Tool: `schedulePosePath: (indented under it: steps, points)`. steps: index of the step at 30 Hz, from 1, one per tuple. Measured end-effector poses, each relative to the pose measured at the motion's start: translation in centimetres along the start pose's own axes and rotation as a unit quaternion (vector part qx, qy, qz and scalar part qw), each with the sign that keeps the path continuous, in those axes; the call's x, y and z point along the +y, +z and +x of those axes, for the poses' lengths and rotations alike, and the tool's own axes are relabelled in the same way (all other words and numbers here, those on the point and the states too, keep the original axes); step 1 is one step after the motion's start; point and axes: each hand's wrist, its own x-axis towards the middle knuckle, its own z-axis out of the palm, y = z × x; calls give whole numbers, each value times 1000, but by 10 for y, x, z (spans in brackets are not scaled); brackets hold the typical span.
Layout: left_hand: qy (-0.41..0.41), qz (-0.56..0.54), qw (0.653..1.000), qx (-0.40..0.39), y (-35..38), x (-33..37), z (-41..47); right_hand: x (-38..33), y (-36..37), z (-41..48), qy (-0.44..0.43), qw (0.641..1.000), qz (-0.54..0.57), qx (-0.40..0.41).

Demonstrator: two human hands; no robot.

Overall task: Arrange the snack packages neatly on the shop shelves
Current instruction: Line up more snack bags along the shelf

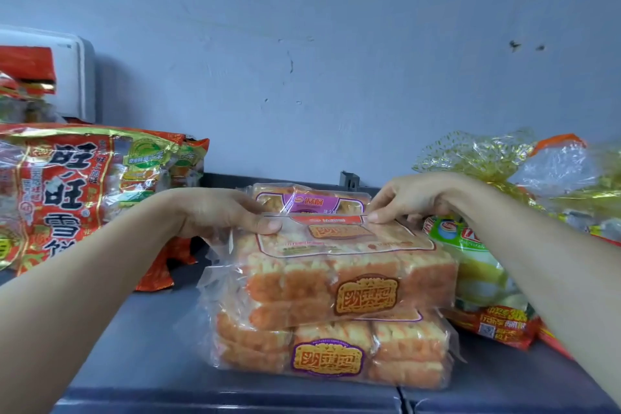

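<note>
Top pack (349, 274) lies straight ahead betw. both hands, long axis L–R, stacked on lower pack (336, 358) near shelf (134, 333) front. L hand (221, 212) pinches its far-left corner, R hand (410, 198) its far edge, both equally near. Count: 3 packs incl. rear pack (312, 202).

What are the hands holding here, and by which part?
Both hold the upper pack: the left hand grips its far left corner, and the right hand pinches its far edge further right.
</note>
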Motion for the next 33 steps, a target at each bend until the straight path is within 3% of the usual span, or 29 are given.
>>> schedulePosePath:
  steps: [3, 6, 8, 10, 12, 14, 17, 20, 24, 28, 31, 32, 33]
  points:
    - [38, -10, 999, 4, 4, 15, -16, 4, -1, -2, -30, 997, 46, 55]
    - [82, -37, 995, 43, 4, 34, -26, -1, -1, -1, -74, 978, 45, 189]
    - [128, -11, 983, 128, -2, 41, -24, -5, -1, 1, -117, 940, 8, 320]
    - [191, 66, 949, 240, -2, 46, -17, -9, 2, 4, -141, 885, -13, 443]
    - [218, 168, 907, 320, 7, 45, -10, -8, 9, 9, -166, 851, -22, 498]
    - [217, 201, 895, 332, 14, 30, 2, -6, 19, 16, -176, 849, -64, 495]
    - [187, 211, 912, 297, 22, 4, 23, 0, 26, 19, -135, 893, -153, 402]
    - [223, 274, 890, 289, 29, -7, 36, 6, 30, 17, -121, 917, -192, 327]
    - [274, 288, 861, 316, 36, -12, 41, 8, 39, 19, -143, 903, -231, 333]
    - [229, 296, 888, 266, 31, -2, 30, 0, 34, 13, -125, 898, -308, 289]
    - [232, 360, 839, 336, 35, 9, 11, -11, 33, -1, -153, 885, -298, 324]
    - [233, 351, 843, 334, 37, 12, 2, -14, 34, -7, -150, 905, -273, 290]
    - [214, 324, 872, 297, 39, 16, -6, -17, 35, -14, -135, 941, -228, 210]
